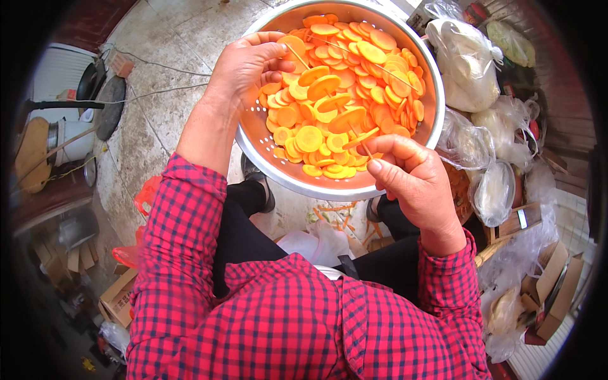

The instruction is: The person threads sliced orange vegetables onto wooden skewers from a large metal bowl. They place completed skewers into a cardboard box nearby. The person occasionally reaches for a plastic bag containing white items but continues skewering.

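A metal colander [304, 176] in front of me holds a heap of round carrot slices [308, 138]. Above the heap, my right hand [412, 178] pinches the near end of a thin wooden skewer [298, 57]. Several spaced carrot slices [347, 119] are threaded along it. My left hand [247, 64] is at the skewer's far end, with a carrot slice [292, 46] between its thumb and fingers. Whether the tip pierces this slice is hard to tell. A second thin skewer [349, 51] lies across the heap.
Filled plastic bags [463, 61] crowd the right side, above a wooden box [520, 221] and an open cardboard box [553, 289]. Carrot peelings [349, 219] lie on the tiled floor [156, 90] below the colander. A thin cable [156, 90] crosses the floor at left.
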Demonstrator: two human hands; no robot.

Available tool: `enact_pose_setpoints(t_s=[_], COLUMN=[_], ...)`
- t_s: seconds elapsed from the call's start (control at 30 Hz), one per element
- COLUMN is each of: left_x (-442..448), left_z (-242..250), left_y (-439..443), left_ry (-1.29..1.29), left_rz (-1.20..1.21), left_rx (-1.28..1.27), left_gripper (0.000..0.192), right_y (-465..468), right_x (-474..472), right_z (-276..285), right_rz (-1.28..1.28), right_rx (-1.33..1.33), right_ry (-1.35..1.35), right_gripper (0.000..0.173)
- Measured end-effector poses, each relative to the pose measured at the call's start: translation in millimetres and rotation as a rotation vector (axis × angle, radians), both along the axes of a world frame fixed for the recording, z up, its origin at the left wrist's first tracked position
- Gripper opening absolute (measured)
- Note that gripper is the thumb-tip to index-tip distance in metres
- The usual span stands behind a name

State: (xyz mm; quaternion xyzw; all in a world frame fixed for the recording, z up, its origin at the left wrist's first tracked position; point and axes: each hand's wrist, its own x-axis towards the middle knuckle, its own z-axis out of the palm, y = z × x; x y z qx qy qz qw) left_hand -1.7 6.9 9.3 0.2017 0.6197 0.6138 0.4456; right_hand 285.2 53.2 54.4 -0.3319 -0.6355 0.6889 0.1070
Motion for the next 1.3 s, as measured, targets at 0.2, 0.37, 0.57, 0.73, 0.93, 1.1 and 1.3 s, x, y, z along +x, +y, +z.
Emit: enact_pose_setpoints(t_s=[0.2,0.37,0.57,0.73,0.93,1.1,1.3], left_x=[-5,-4,-1,12,31,37,35], left_z=[1,0,-4,-2,3,2,1], left_y=[-1,-1,1,3,1,-2,-3], left_ry=[-0.177,-0.200,-0.169,-0.133,-0.160,-0.140,-0.149], left_rz=[0.068,0.091,0.093,0.092,0.005,-0.036,-0.039], left_rx=[0.088,0.124,0.172,0.189,0.247,0.265,0.268], left_gripper=[0.024,0.025,0.020,0.013,0.009,0.011,0.011], right_y=[1,2,0,-5,-2,0,1], right_x=[-1,-2,-1,-2,-3,-3,-2], right_z=[2,4,-5,-8,-4,-4,-4], right_rz=[0.003,0.010,0.003,-0.035,-0.075,-0.100,-0.086], right_rx=[-0.027,-0.061,0.019,0.045,-0.021,-0.075,-0.100], right_ry=[-0.019,-0.018,-0.004,0.027,0.010,0.025,0.031], right_gripper=[0.022,0.019,0.020,0.018,0.017,0.016,0.017])
